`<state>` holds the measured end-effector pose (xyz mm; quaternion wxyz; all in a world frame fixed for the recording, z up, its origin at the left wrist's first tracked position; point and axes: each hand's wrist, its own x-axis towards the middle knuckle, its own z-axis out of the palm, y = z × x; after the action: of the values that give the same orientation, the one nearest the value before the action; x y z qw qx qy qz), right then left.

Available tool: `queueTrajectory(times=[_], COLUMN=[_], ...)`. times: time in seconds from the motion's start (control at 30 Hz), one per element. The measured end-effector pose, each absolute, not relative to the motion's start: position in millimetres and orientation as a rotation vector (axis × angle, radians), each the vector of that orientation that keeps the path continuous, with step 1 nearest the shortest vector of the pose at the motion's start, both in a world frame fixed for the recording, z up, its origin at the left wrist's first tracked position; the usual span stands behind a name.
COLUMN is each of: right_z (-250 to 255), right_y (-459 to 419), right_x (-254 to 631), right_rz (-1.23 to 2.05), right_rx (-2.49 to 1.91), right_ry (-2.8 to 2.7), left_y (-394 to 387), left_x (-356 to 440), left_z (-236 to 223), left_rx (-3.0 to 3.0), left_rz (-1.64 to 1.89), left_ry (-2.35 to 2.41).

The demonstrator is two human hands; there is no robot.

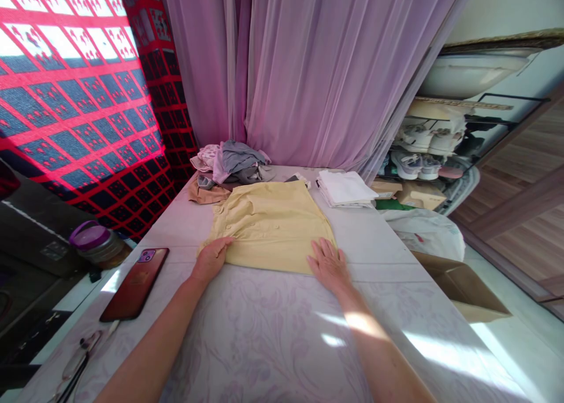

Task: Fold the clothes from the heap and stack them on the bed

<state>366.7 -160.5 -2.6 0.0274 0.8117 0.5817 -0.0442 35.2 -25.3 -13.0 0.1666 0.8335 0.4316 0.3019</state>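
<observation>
The left hand [212, 261], grip unclear, and spread right hand [328, 265] are resting along the yellow garment [268, 221] at its near edge.

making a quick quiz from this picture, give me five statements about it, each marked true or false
1. The right hand rests on the yellow garment. True.
2. The left hand touches the phone. False: it is on the yellow garment; the phone lies apart, to its left.
3. A heap of clothes lies at the far end of the table. True.
4. The white stack is left of the yellow garment. False: it is to the right.
5. The curtain is green. False: it is purple.
</observation>
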Motion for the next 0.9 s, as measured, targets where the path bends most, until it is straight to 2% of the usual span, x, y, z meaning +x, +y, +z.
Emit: queueTrajectory(times=[0.23,0.5,0.9], right_z=[16,19,3], right_y=[-154,-123,-161], right_x=[346,271,371], right_rz=[-0.185,-0.386,-0.254], right_rx=[2.583,2.315,2.623], right_ry=[1.775,2.334,1.77], left_y=[-39,-33,-29], left_x=[44,42,40], left_z=[-4,-7,-12], left_rx=[2.706,2.815,2.807], left_rz=[0.724,0.651,0.679], left_ry=[1.122,1.102,1.1])
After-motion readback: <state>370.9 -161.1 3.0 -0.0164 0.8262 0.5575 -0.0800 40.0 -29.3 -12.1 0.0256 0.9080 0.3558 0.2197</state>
